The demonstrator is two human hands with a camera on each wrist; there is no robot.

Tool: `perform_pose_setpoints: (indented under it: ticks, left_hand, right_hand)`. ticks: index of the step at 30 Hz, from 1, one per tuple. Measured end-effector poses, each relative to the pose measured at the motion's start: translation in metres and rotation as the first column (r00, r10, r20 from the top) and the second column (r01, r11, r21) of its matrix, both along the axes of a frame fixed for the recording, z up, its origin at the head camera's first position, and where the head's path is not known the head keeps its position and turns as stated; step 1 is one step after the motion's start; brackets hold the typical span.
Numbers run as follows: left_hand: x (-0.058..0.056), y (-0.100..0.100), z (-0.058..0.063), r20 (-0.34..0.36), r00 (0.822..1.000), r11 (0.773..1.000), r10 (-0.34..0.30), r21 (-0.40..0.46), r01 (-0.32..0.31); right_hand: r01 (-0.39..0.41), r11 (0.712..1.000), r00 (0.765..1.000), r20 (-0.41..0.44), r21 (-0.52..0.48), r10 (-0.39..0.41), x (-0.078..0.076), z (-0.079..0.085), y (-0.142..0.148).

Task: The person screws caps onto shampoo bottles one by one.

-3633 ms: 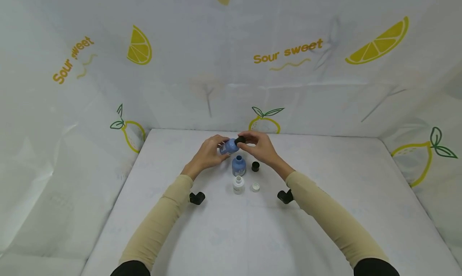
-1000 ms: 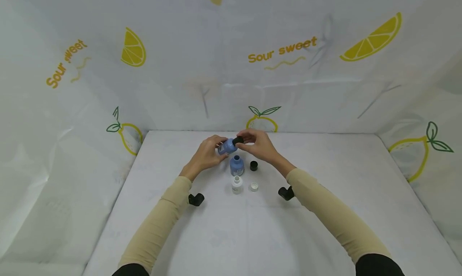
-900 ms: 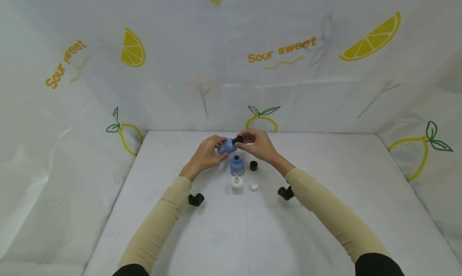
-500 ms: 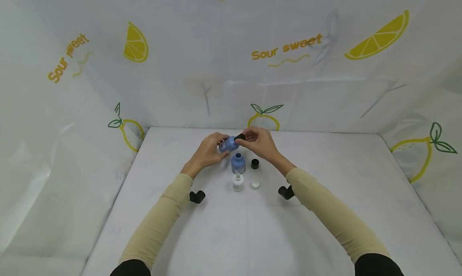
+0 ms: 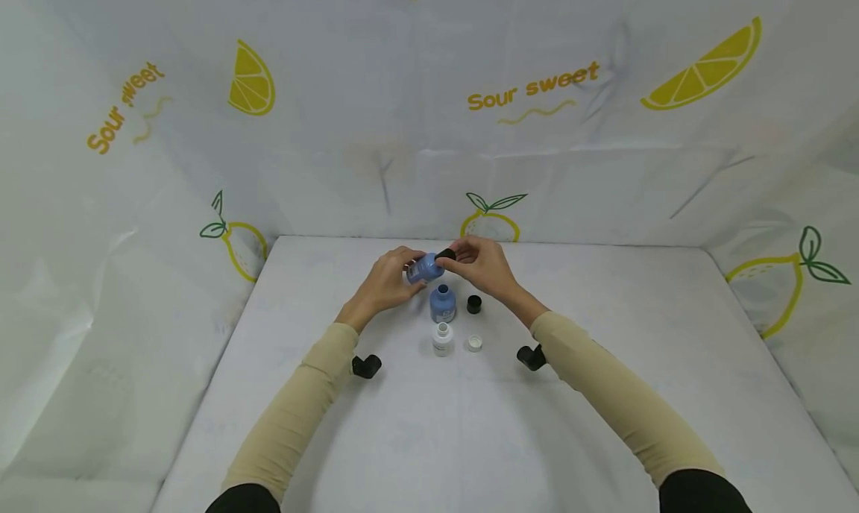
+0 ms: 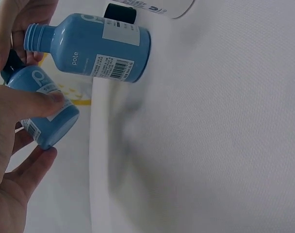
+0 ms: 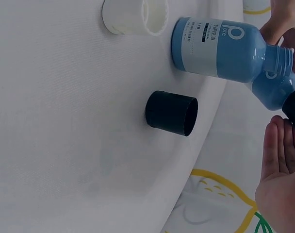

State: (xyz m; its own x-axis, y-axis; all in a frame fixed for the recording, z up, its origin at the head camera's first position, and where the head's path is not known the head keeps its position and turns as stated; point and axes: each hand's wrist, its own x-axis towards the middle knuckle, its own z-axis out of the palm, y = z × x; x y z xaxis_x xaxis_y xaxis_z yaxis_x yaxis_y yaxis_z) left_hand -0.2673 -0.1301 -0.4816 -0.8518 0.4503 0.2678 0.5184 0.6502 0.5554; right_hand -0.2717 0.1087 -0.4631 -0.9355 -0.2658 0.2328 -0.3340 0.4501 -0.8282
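Observation:
My left hand (image 5: pixel 385 280) grips a small blue bottle (image 5: pixel 423 268), tilted with its neck toward the right, above the back of the table. In the left wrist view the thumb lies across the label of this bottle (image 6: pixel 60 124). At its neck sits a black cap (image 5: pixel 446 255), which my right hand (image 5: pixel 488 267) pinches between thumb and fingers. The right wrist view shows the cap (image 7: pixel 294 108) on the bottle's end, fingertips against it. Just in front of the hands stands a second blue bottle (image 5: pixel 443 306), upright and uncapped, with its threaded neck bare.
A white uncapped bottle (image 5: pixel 442 340) stands nearer than the second blue one. To their right lie a black cap (image 5: pixel 474 304) and a white cap (image 5: pixel 474 343). Black wrist-camera mounts (image 5: pixel 366 366) project under both sleeves. A lemon-printed sheet (image 5: pixel 376 110) rises behind the table (image 5: pixel 429 438).
Both hands stay in place around the tilted bottle. The right fingers and the black cap have turned slightly at the neck; the view has shifted a little with the head.

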Motion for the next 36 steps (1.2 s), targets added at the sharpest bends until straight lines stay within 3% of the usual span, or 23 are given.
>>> perform_pose_setpoints:
  ticks: [7, 14, 17, 26, 36]
  left_hand:
    - [0.0004, -0.0002, 0.0022, 0.022, 1.0, 1.0, 0.002, 0.013, -0.002]
    - [-0.0008, -0.0019, 0.0003, 0.018, 1.0, 1.0, 0.005, 0.02, -0.005]
    - [-0.0011, -0.0026, -0.0013, 0.021, 1.0, 1.0, 0.004, 0.026, -0.004]
    - [0.0009, -0.0029, -0.0003, 0.025, 1.0, 0.999, -0.008, 0.041, 0.007]
    - [0.0019, -0.0022, -0.0004, 0.006, 1.0, 1.0, -0.005, 0.019, 0.005]
  right_hand:
    - [-0.045, 0.999, 0.997, 0.059, -0.009, 0.046, 0.0012, 0.0035, 0.0009]
    - [-0.247, 0.961, 0.963, 0.079, -0.122, 0.258, -0.0034, 0.0057, 0.0063]
    - [-0.279, 0.946, 0.951, 0.086, -0.165, 0.296, -0.0043, 0.0061, 0.0081]
    - [-0.295, 0.937, 0.945, 0.085, -0.189, 0.315, -0.0064, 0.002, 0.0068]
    - [-0.235, 0.962, 0.97, 0.032, -0.139, 0.242, -0.0062, -0.0035, 0.0039]
